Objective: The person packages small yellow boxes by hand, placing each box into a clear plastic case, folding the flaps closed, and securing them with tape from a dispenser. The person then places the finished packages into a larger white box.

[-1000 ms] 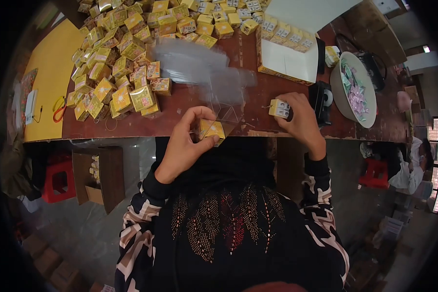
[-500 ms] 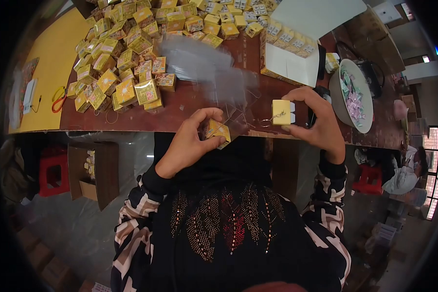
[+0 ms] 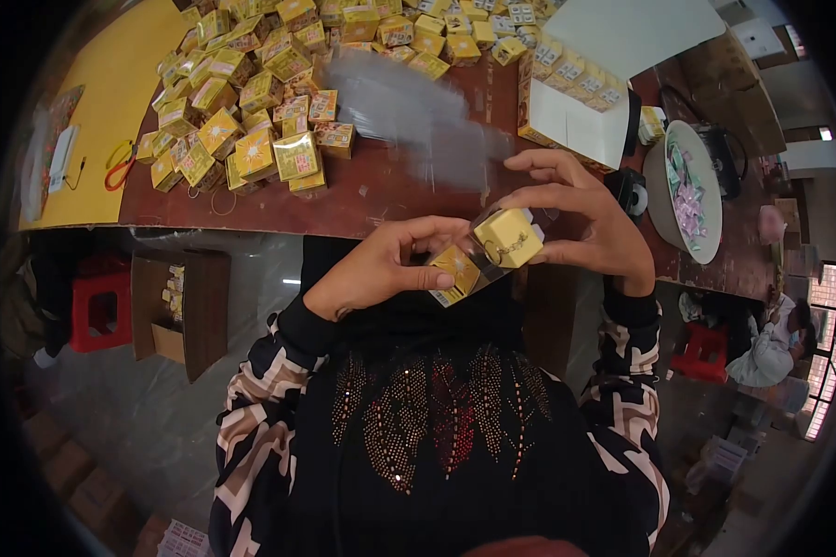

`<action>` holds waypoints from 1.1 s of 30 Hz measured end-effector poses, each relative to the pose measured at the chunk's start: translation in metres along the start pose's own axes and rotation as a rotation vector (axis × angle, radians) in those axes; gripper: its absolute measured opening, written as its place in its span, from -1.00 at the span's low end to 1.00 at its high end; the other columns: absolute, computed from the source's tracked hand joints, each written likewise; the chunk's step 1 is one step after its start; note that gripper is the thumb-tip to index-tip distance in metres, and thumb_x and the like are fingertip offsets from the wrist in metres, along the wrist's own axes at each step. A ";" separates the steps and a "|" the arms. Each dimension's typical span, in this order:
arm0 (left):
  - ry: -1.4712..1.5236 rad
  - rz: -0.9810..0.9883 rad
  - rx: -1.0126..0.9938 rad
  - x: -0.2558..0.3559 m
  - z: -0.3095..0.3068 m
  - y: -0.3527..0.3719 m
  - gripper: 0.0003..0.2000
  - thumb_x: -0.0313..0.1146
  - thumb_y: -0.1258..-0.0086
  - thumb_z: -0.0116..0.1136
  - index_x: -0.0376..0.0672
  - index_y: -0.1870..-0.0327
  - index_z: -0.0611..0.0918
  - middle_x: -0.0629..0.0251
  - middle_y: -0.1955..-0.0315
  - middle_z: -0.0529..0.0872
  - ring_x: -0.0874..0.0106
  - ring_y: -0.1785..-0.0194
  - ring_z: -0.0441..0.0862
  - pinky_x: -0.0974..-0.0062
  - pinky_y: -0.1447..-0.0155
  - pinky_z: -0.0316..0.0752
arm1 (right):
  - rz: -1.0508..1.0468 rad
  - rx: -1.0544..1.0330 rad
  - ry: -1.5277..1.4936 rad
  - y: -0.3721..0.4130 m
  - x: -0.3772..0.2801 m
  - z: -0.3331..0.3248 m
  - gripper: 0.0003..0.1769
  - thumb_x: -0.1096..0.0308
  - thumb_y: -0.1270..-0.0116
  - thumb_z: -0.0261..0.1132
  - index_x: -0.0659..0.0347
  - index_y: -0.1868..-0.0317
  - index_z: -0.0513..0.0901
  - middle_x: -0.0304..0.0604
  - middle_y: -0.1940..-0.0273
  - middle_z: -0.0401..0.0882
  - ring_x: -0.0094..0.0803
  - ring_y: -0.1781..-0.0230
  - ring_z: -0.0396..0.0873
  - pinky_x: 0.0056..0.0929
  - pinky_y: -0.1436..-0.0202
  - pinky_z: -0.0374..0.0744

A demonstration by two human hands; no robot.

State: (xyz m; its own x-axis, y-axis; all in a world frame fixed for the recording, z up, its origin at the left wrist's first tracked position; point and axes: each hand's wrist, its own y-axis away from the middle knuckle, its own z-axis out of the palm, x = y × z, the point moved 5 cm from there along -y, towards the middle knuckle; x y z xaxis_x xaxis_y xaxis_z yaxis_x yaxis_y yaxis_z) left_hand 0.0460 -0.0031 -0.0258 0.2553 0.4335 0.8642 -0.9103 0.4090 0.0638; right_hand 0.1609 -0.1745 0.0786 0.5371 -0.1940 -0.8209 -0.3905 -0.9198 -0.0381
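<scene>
Left hand [image 3: 381, 269]: fingers clenched on a printed yellow carton [image 3: 455, 272], thumb on the near side, fingertips on the far side
Right hand [image 3: 581, 227]: thumb and forefinger grasp a plain yellow cube [image 3: 511, 232]; the other fingers are spread loose above it
Where the two lie: both are held in the air just off the near edge of the counter [image 3: 381, 195], over the person's lap, between the two hands
Key relation: the cube sits up and to the right of the carton, corner to corner, touching or nearly so; the carton is tilted, with one corner aimed at the cube
Chain: a small metal chain [image 3: 500, 249] hangs across the cube's near face
Clear plastic: something glossy shows around the cube and in the gap between the two; whether it is a sleeve or a loose sheet I cannot tell
Nearer hand: neither, as each hand holds its own piece and the fingertips almost meet
Counter, left: a heap of yellow cartons [image 3: 251, 102], well apart from the hands
Counter, middle: clear plastic sheets [image 3: 409, 102], blurred
Counter, right: an open white box [image 3: 576, 125] with packed rows, and a bowl [image 3: 658, 195] of pink sachets
</scene>
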 end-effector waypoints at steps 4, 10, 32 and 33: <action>-0.049 0.045 0.052 0.008 0.003 0.002 -0.28 -0.56 -0.34 0.35 -0.20 -0.51 0.28 0.27 -0.12 0.61 0.47 -0.20 0.58 0.47 -0.29 0.49 | -0.065 -0.032 0.157 -0.002 -0.002 0.006 -0.26 0.16 -0.11 0.55 0.17 -0.32 0.59 0.03 -0.46 0.30 -0.13 -0.44 0.34 -0.16 -0.41 0.37; -0.107 0.150 0.196 0.008 0.005 0.006 -0.12 -0.60 -0.32 0.34 -0.03 -0.61 0.10 0.28 -0.08 0.53 0.44 -0.18 0.59 0.49 -0.23 0.53 | 0.068 0.339 -0.233 0.011 0.006 0.021 -0.27 0.25 -0.13 0.54 0.15 -0.34 0.56 0.05 -0.43 0.36 -0.05 -0.42 0.38 -0.16 -0.41 0.40; -0.216 0.169 0.386 -0.006 0.025 0.012 -0.22 -0.62 -0.37 0.21 -0.19 -0.60 0.12 0.18 -0.18 0.56 0.39 -0.17 0.58 0.45 -0.28 0.47 | 0.087 0.664 -0.553 0.033 0.041 0.129 -0.25 0.40 -0.36 0.38 0.25 -0.51 0.28 -0.06 -0.31 0.49 -0.41 -0.30 0.48 -0.36 -0.33 0.50; -0.219 0.167 0.337 -0.008 0.029 0.014 -0.22 -0.62 -0.37 0.21 -0.19 -0.60 0.12 0.18 -0.18 0.56 0.39 -0.17 0.58 0.45 -0.28 0.47 | 0.115 0.695 -0.626 0.036 0.042 0.137 -0.29 0.42 -0.37 0.36 0.26 -0.48 0.32 -0.08 -0.25 0.53 -0.44 -0.24 0.52 -0.37 -0.30 0.52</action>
State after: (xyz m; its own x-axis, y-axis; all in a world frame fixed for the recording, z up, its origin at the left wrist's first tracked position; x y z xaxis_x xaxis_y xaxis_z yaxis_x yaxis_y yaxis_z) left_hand 0.0219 -0.0244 -0.0178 0.0538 0.2755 0.9598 -0.9980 0.0472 0.0424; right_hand 0.0673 -0.1689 -0.0348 0.0467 0.1330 -0.9900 -0.8833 -0.4573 -0.1031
